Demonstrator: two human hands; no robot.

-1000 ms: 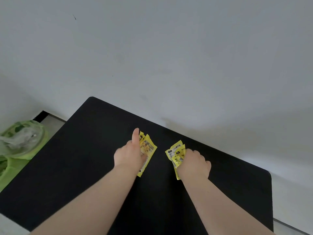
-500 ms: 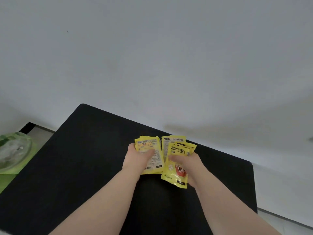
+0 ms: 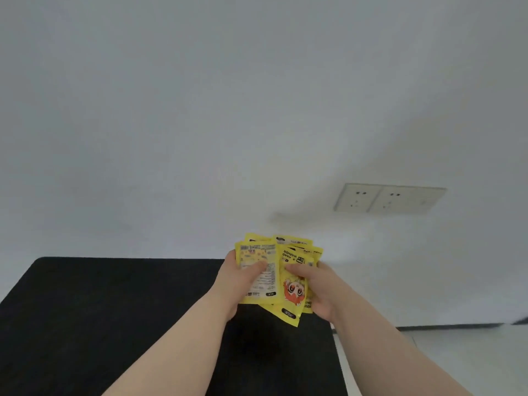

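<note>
Several yellow hand-warmer packets (image 3: 288,270) are fanned out in both my hands, raised above the far right part of the black table (image 3: 114,310). My left hand (image 3: 237,281) grips the left bunch, thumb laid across a packet's printed back. My right hand (image 3: 317,290) grips the right bunch, thumb on a packet that shows an orange cartoon face. The two bunches overlap in the middle.
A white wall fills the upper view, with a double wall socket (image 3: 388,199) at the right. The table's right edge runs down below my right forearm, with pale floor (image 3: 457,352) beyond it.
Both hands have lifted the packets off the table and brought the two bunches together. The view has swung right, so the green container at left is out of view and the socket shows.
</note>
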